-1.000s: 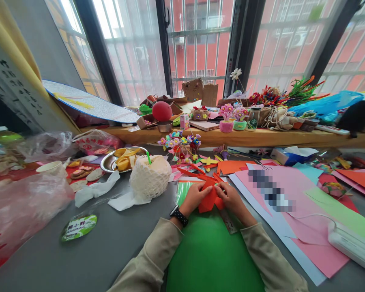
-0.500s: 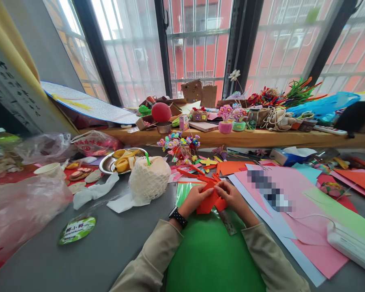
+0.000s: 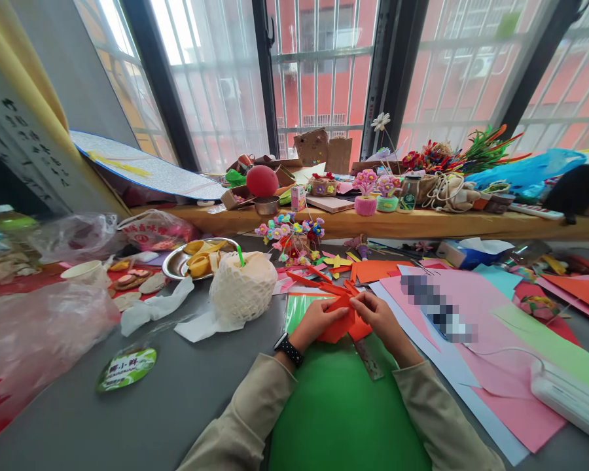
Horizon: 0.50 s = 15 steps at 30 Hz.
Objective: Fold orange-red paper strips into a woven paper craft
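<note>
A folded piece of orange-red paper (image 3: 338, 330) is between my two hands, above a green mat (image 3: 348, 412). My left hand (image 3: 319, 322) is closed on its left side, thumb on top. With thumb and fingers pinched, my right hand (image 3: 373, 314) grips its upper right edge. Under the right hand a ruler (image 3: 370, 360) lies on the green mat, its far end hidden by the paper. More orange-red paper strips (image 3: 319, 282) lie just beyond my hands.
To the left stand a white netted coconut (image 3: 243, 291) with a green straw and a metal bowl (image 3: 174, 265) of peels. On the right are pink sheets (image 3: 500, 353), a phone (image 3: 442, 311) and a white power bank (image 3: 569, 399). Pipe-cleaner flowers (image 3: 289, 232) stand behind.
The orange-red paper has tilted slightly between my hands, and its lower edge now slants. Both hands keep their grip with small finger shifts.
</note>
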Motion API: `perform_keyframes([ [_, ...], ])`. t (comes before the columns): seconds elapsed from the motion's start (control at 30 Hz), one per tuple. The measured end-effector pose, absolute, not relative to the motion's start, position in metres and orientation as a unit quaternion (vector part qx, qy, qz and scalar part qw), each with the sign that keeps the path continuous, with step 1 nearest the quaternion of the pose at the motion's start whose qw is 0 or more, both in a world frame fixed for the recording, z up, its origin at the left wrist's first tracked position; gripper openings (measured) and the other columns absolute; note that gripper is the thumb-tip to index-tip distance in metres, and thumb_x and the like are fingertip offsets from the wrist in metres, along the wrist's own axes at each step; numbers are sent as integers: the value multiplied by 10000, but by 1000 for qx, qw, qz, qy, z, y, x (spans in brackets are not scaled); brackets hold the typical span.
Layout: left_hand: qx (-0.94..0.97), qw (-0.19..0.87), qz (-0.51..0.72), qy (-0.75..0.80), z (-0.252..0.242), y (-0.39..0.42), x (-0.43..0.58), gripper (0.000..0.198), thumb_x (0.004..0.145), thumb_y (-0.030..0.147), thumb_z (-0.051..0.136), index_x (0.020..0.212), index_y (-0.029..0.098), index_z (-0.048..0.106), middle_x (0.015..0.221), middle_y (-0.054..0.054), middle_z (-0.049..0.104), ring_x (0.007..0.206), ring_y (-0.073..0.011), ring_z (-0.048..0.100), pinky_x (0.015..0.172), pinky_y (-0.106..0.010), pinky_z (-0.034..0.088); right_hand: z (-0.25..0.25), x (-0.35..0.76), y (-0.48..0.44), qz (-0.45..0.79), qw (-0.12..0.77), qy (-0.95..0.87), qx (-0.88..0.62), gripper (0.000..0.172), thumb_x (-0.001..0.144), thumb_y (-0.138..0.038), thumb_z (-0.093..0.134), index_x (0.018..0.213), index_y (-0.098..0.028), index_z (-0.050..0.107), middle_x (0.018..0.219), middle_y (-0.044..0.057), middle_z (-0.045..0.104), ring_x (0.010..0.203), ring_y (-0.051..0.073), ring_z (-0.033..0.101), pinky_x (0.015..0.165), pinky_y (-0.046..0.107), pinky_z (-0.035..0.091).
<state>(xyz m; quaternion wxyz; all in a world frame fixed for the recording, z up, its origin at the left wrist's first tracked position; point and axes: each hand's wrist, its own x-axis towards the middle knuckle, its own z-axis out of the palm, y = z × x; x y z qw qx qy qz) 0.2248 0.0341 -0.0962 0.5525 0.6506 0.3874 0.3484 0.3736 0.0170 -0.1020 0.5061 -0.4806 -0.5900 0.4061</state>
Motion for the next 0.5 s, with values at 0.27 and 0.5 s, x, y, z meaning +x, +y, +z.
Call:
perform_keyframes([
  [0.27, 483, 604, 471, 425, -89, 38, 225, 373, 627, 406, 536, 886, 150, 458, 827, -46, 531, 627, -108, 548, 510, -192, 407, -102, 377, 19, 528, 610, -371, -461, 228, 580, -351, 613, 651, -166, 501, 566, -10, 600, 487, 82, 544, 470, 181, 417],
  [0.5, 579, 615, 365, 391, -91, 33, 225, 311, 576, 380, 590, 706, 98, 576, 667, -54, 596, 585, -112, 546, 553, -202, 398, -100, 369, 15, 566, 578, -395, -435, 214, 595, -336, 608, 632, -162, 489, 557, -17, 589, 468, 66, 527, 462, 170, 403],
])
